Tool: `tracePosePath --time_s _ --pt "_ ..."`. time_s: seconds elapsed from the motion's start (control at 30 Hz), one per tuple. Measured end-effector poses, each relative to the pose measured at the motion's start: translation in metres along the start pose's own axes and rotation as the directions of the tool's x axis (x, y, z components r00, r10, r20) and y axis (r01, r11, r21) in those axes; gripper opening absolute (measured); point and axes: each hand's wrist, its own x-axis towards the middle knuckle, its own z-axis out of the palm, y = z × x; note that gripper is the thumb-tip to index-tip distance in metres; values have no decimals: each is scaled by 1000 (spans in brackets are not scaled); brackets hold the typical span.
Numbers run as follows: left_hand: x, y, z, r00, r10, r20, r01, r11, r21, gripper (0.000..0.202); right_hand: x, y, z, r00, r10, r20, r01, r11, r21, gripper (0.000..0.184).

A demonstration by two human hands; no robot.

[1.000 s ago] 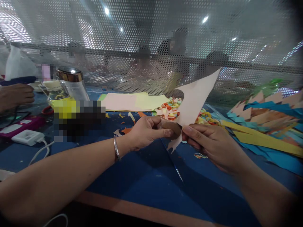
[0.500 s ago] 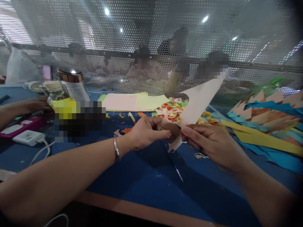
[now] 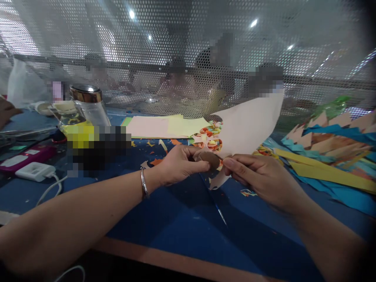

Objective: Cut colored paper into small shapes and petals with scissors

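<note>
Hold Firm at the Rim, Keep the Far End Loose

Take the brown, flat, rounded disc (image 3: 214, 163) as the clock's centre. The left hand (image 3: 182, 166) is clamped on it from nine o'clock, thumb across its face. At three o'clock the right hand (image 3: 258, 174) is pinched tight, seemingly on a thin dark piece (image 3: 219, 157) at the disc's rim — too small to tell what it is. The large pale-pink paper sheet with cut-out edges (image 3: 249, 127) rises behind toward two o'clock, clear of the blue counter (image 3: 176, 231).

To work well here, steady the disc with the left thumb and make only short, light movements with the right. Turn paper and disc together rather than twisting the wrist — the wide free end could bend or tear if tugged. Mind the slim blue pointed tool (image 3: 221, 216) lying near half past five.
</note>
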Motion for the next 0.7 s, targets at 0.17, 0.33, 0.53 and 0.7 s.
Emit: tracePosePath --time_s 0.17,0.33,0.53,0.7 --pt "0 -2 -1 1000 1 12 -1 1000 -28 14 0 2 2 999 22 -28 -20 999 41 62" --pt "1 -2 -1 1000 -4 23 6 997 -78 15 0 8 4 998 68 -9 -67 995 80 62" --pt "2 -4 -1 999 -3 45 7 994 -107 12 -1 10 4 998 67 -16 -65 994 86 60" --pt "3 -5 0 1000 0 31 2 997 -74 16 -1 9 4 994 111 -15 -108 984 144 59"
